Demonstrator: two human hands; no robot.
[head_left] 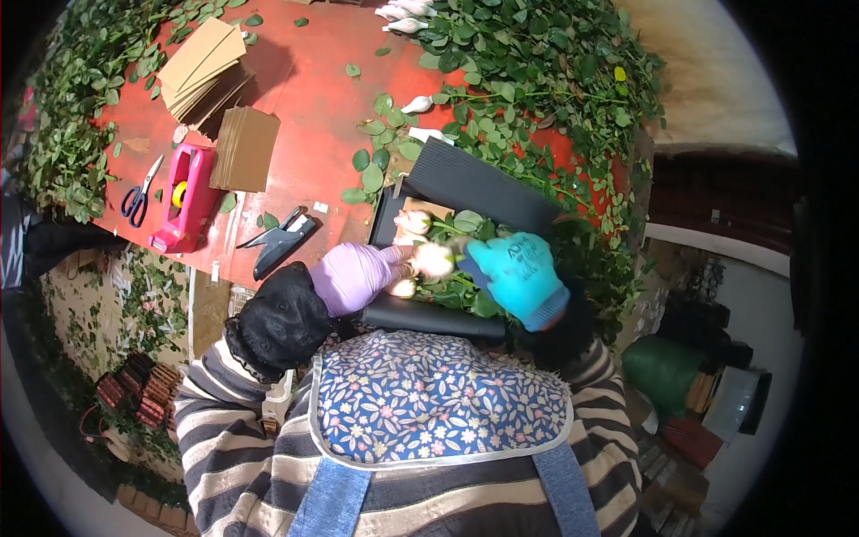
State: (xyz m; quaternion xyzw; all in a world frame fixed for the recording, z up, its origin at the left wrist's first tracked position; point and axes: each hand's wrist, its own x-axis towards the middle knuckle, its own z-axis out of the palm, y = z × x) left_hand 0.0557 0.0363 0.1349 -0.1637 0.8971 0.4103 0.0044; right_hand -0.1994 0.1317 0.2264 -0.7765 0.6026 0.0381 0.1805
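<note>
My left hand [349,277], in a lilac glove, has its fingers closed at the side of a pale pink rose [434,259]. My right hand [514,273], in a turquoise glove, is curled at the rose's other side, by its stem. Further pink rose heads [412,223] and green leaves lie in a black, ridged trough [483,183] on a piece of brown cardboard [431,208]. The padded front edge [429,315] of the trough runs under both wrists. My right fingertips are partly hidden.
The red table [295,116] holds a stapler [282,246], pink tape dispenser [188,192], scissors [136,199] and two stacks of cardboard pieces [242,148]. Heaped leafy stems [546,54] with white wrapped buds [407,25] cover its back right; more foliage lies at left.
</note>
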